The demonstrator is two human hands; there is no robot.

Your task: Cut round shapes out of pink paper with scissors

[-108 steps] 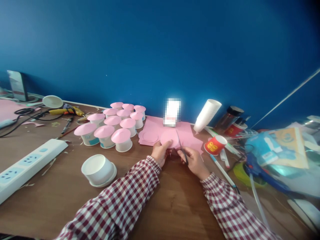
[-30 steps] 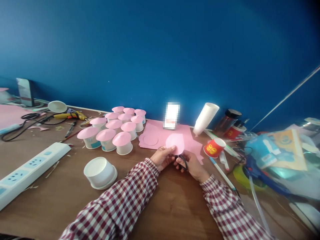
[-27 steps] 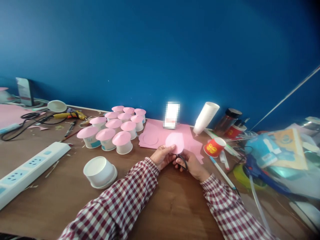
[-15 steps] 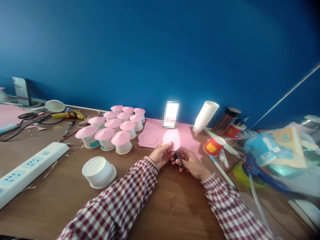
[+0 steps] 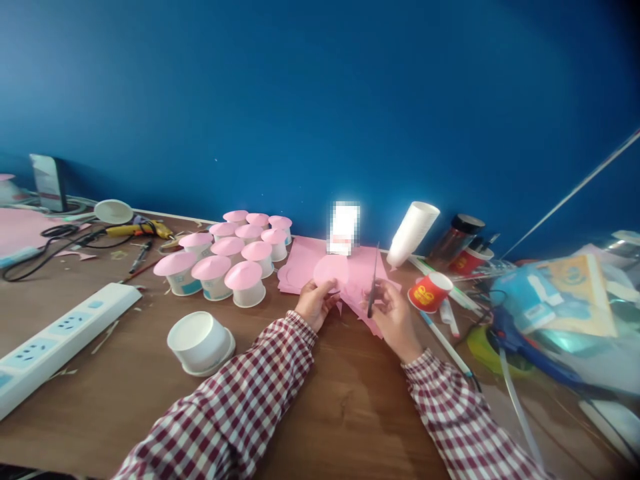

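My left hand (image 5: 319, 303) is closed, its thumb and fingers pinching the lower edge of a pink paper circle (image 5: 332, 269). The circle is tilted up over a pile of pink paper sheets (image 5: 300, 250). A short gap to the right, my right hand (image 5: 394, 317) grips a pair of scissors (image 5: 373, 283) with a dark blade pointing up. The scissors are apart from the circle, and their handles are partly hidden by the fingers. Left of the sheets stand several upturned white paper cups with pink cone tops (image 5: 244, 277).
A white cup stack (image 5: 413, 233) leans at the back, with a red paper cup (image 5: 429, 293) in front. Two upturned white bowls (image 5: 200, 343) sit near my left forearm, beside a power strip (image 5: 65, 337). A yellow glue gun (image 5: 137, 230) and a blue-handled tool (image 5: 525, 353) lie farther out.
The scissors have come away from the circle's lower edge and turned upright as my right hand moved right. The circle has shifted slightly left in my left hand.
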